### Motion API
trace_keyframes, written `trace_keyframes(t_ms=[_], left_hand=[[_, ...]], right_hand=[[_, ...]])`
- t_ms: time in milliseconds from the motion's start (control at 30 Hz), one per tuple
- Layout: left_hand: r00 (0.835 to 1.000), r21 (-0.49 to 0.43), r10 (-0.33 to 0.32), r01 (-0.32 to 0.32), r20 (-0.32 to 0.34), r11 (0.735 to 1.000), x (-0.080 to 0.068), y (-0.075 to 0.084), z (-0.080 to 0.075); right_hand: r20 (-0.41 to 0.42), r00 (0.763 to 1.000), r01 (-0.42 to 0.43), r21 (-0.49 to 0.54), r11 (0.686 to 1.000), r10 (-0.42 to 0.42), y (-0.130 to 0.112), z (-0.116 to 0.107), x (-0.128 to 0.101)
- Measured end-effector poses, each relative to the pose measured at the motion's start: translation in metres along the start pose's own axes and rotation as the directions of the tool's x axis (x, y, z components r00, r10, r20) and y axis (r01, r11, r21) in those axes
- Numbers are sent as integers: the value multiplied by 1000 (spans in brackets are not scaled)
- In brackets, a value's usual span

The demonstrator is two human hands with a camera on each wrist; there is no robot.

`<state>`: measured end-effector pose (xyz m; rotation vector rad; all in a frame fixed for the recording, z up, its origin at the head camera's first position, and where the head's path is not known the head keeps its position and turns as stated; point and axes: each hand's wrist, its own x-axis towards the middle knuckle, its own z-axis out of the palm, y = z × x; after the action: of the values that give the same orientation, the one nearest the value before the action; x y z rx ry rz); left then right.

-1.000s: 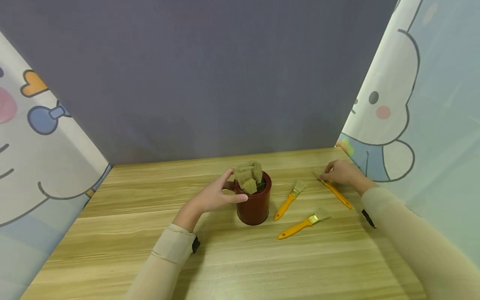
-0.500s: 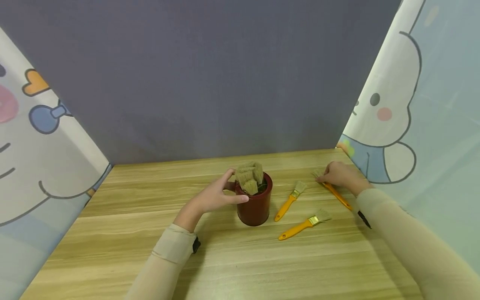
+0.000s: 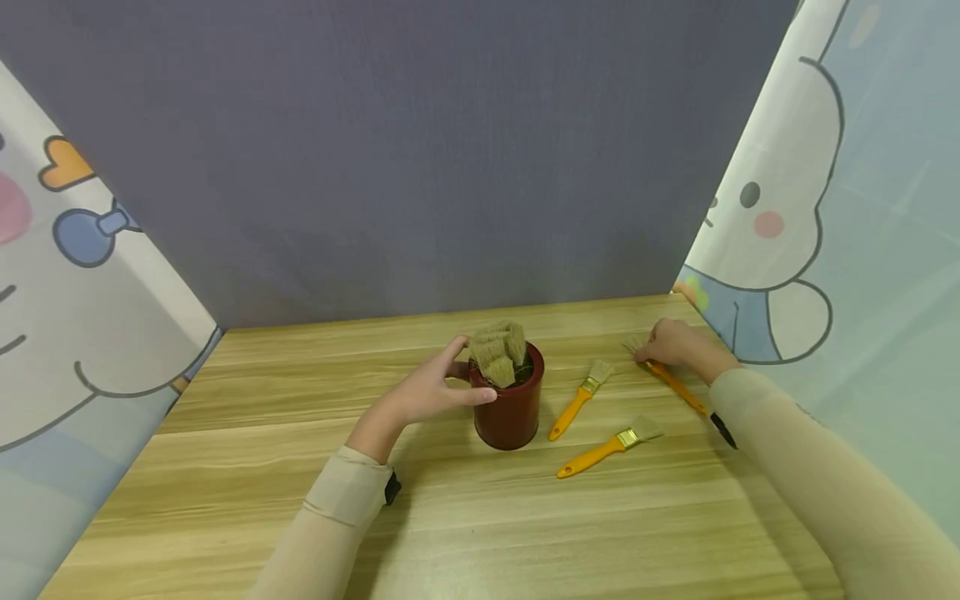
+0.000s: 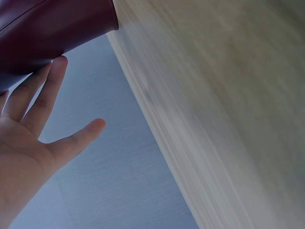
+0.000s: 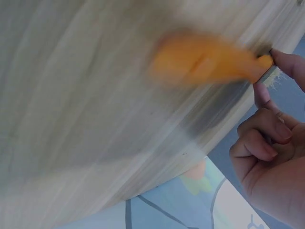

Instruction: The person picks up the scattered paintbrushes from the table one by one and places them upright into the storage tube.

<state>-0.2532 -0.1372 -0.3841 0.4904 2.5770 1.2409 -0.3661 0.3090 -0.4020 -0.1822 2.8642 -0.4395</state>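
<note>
A dark red cylindrical pot [image 3: 507, 419] stands upright on the table, with the bristle ends of several paintbrushes [image 3: 498, 354] sticking up out of it. My left hand [image 3: 427, 390] spreads round its left side, thumb at the front of the rim; the left wrist view shows nearly straight fingers [image 4: 44, 98] touching the wall. On the right, my right hand [image 3: 678, 346] pinches an orange-handled paintbrush [image 3: 678, 386] between thumb and index finger near the bristles, other fingers curled in. In the right wrist view its blurred handle [image 5: 200, 59] points toward the camera.
Two more orange-handled paintbrushes lie between pot and right hand: one paintbrush [image 3: 576, 407] close beside the pot, the other paintbrush [image 3: 600, 454] nearer the front. A grey panel [image 3: 450, 167] rises behind the wooden table [image 3: 247, 467]. Cartoon-printed sheets [image 3: 862, 250] hang at both sides.
The right hand has shifted slightly left, and its fingers now close on the paintbrush near the bristles. The left hand, pot and other two loose paintbrushes stay in place.
</note>
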Motion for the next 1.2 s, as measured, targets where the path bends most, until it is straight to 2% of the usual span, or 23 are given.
trace_keyframes(t_ms=[167,300,400,533,667,733,833,967,1100,1200], left_hand=[[1000,-2,2,-2,0,1000,0,0,-1],[1000,-4,4,-4,9,1000,0,0,-1],[1000,-9,9,-9,5,1000,0,0,-2],[1000,-17,17,-16,11,1000,-1,0,-3],[1000,-6,9,-9,11,1000,-1,-1,-5],[1000,-5,14,-14,5,1000,-1,-1,-6],[1000,-12,14,-14,-4,1000,-2,-1,-9],[1000,-20,2,-2,1,1000,-3,0,-9],[1000,-21,-4,4,4,1000,-4,-1,-8],[1000,-28,-2,2,3,1000,-4,-1,-8]], right_hand=[[-14,999,43,-21,999,-43,-7,-9,-3],[-97,984,146,-36,989,-148,-22,-32,-10],[-173,966,197,-3,980,-195,-47,-61,-24],[-256,949,216,102,971,-184,-90,-102,-56],[-328,923,280,207,937,-203,-129,-133,-90],[-355,907,319,226,920,-228,-147,-142,-105],[-359,893,367,238,899,-270,-172,-147,-125],[-348,871,430,194,882,-348,-197,-136,-140],[-328,858,462,153,874,-396,-207,-121,-146],[-292,860,472,147,869,-418,-210,-110,-145]])
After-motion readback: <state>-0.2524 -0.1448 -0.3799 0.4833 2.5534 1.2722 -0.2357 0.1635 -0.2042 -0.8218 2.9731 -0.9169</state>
